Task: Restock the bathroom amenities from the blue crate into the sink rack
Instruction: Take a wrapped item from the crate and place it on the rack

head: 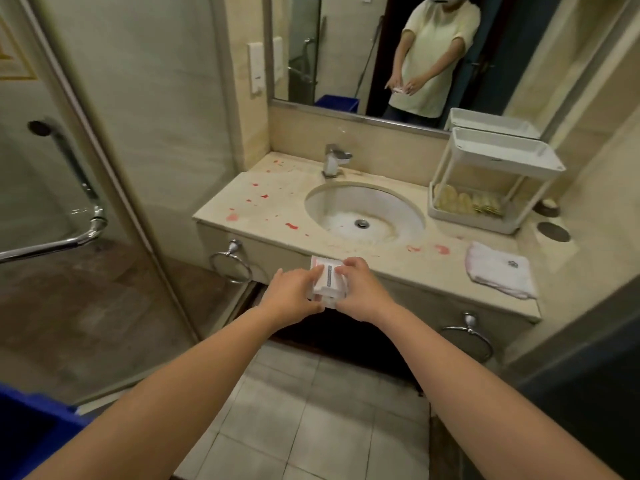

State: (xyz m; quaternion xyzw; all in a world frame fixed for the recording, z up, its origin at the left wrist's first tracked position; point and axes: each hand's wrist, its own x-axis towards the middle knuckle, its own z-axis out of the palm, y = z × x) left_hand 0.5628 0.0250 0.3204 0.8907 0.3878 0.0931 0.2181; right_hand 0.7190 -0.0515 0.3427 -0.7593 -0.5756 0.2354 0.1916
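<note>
Fingers of left hand [294,293] and right hand [362,289] pinch white packets [327,279] at centre frame above the counter [263,206] edge; their print is unreadable.

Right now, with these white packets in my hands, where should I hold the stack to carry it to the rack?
Clamp the stack of packets by its left and right sides, left hand from the left, right hand from the right. It looks like a pile of thin flat packets, so a one-sided pinch would likely let them slide.
</note>
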